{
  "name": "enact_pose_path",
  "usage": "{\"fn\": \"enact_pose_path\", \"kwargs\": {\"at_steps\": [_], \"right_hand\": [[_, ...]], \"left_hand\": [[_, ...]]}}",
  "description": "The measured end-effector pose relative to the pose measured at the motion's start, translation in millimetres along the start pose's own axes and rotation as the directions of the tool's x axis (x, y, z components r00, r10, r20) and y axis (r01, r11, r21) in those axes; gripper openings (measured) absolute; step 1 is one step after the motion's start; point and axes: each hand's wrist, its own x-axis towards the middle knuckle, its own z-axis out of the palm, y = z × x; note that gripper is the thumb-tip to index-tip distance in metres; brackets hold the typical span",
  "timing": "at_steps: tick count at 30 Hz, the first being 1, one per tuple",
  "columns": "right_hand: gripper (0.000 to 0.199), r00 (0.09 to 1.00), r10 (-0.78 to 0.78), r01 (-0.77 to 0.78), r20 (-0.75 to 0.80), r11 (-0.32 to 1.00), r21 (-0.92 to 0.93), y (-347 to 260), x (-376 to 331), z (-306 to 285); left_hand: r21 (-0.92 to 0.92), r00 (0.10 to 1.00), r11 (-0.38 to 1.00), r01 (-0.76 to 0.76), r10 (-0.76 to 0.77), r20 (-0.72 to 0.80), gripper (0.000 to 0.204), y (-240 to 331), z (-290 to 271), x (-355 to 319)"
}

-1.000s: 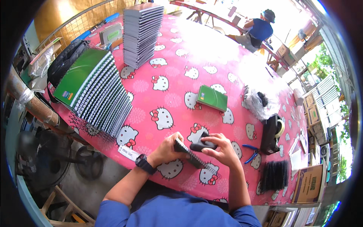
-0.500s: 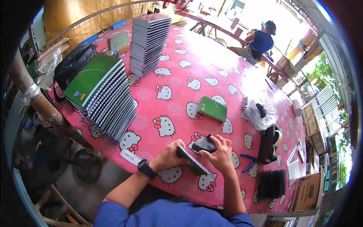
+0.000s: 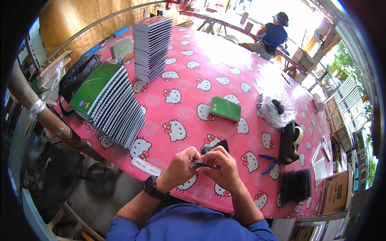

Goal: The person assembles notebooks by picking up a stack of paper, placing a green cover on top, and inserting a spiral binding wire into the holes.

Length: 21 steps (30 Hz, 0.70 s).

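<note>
Surface: long, pink cartoon-cat cloth.
Slanted row of green notebooks: left side.
Grey notebook stack: far left.
Black coil bundle: right, near edge.
Single green notebook: centre, lying flat.
Left hand, right hand: both at the near edge, each grip pinching one small dark notebook, held edge-on between them just above the cloth.
</note>
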Motion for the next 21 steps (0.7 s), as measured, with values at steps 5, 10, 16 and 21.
{"fn": "enact_pose_path", "kwargs": {"at_steps": [5, 10, 16, 21], "right_hand": [[0.026, 0.997, -0.019, 0.025, 0.080, 0.998, -0.066, -2.8, 2.2, 4.8], [0.021, 0.988, -0.093, 0.109, 0.127, 0.986, -0.123, -11.2, 6.3, 11.6], [0.017, 0.955, -0.244, 0.275, 0.167, 0.940, -0.200, -20.0, 20.3, 22.4], [0.012, 0.964, -0.266, 0.267, -0.032, 0.963, 0.033, -53.5, 68.3, 20.2]], "left_hand": [[-0.074, 0.998, 0.995, -0.060, 0.059, -0.019, 0.024, 2.2, -4.4, -7.6], [-0.061, 0.998, 0.998, -0.033, 0.030, -0.050, 0.026, 0.7, -14.9, -15.3], [-0.023, 0.997, 0.999, 0.032, -0.034, -0.070, 0.029, 13.6, -33.8, -15.2], [0.266, 0.935, 0.952, -0.151, 0.225, -0.274, 0.042, 37.2, -69.7, -26.4]]}}
